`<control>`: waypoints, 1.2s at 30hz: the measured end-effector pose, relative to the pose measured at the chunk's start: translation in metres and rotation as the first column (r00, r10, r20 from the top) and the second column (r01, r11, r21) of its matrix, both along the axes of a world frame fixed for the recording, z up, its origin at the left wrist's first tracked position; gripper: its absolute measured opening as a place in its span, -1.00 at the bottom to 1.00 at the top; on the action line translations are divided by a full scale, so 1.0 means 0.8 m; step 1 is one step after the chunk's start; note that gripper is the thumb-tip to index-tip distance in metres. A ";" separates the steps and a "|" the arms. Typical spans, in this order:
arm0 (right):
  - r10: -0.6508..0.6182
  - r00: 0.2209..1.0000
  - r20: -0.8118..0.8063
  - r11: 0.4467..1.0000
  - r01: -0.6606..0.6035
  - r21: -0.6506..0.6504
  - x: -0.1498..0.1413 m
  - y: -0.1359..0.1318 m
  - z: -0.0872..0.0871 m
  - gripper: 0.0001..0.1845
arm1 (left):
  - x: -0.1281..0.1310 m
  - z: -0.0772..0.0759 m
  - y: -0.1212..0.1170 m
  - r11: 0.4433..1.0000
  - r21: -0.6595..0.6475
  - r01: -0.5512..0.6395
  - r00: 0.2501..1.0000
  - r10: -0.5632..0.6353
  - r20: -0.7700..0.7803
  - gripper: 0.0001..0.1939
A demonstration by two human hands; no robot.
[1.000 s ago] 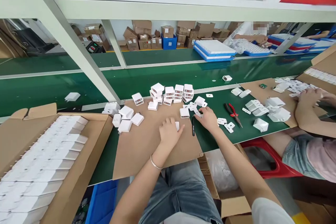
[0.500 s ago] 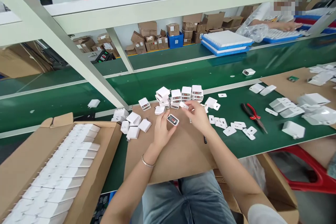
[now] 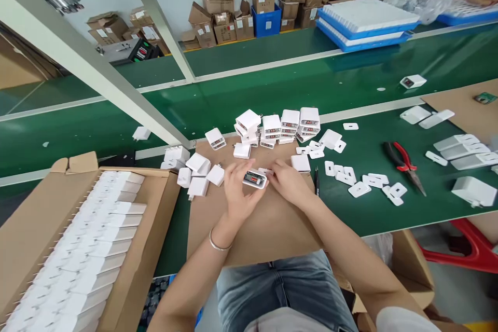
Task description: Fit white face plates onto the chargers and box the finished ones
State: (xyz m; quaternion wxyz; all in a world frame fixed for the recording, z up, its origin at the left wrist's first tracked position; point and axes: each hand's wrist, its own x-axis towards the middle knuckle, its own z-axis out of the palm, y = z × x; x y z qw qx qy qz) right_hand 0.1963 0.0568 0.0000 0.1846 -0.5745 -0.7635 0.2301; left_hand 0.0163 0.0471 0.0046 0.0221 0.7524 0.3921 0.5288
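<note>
My left hand is closed around a white charger housing, whose open end faces me and shows the circuit board inside. Beside that open end, my right hand pinches a small white cover plate, mostly hidden by the fingers. Both hands are above a sheet of brown cardboard. Behind them stand stacks of open-ended white housings. Loose cover plates lie to the right of my right hand, near a black pen-like tool.
At left, a carton holds rows of white chargers. More white chargers lie between it and my left hand. Red-and-black pliers rest on the green table at right. A slanted metal post rises at the back left. Blue-edged trays sit behind.
My left hand has lifted the charger housing off the cardboard and turned its open end toward me. My right hand picked up a cover plate and brought it over to the housing.
</note>
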 end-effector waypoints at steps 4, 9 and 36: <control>-0.001 1.000 -0.003 0.999 0.000 -0.036 0.001 0.000 0.000 -0.71 | 0.002 -0.002 -0.002 0.996 -0.041 0.085 0.994 -0.083 0.068 -0.32; -0.029 0.999 -0.041 0.999 0.030 0.016 0.003 0.001 -0.005 -0.84 | 0.004 -0.009 -0.002 0.998 -0.045 0.049 0.992 -0.043 0.121 -0.32; 0.089 0.833 -0.547 0.796 0.270 0.542 -0.008 -0.031 0.024 -0.69 | 0.003 -0.008 -0.009 0.932 -0.274 0.237 0.954 -0.170 0.249 -0.61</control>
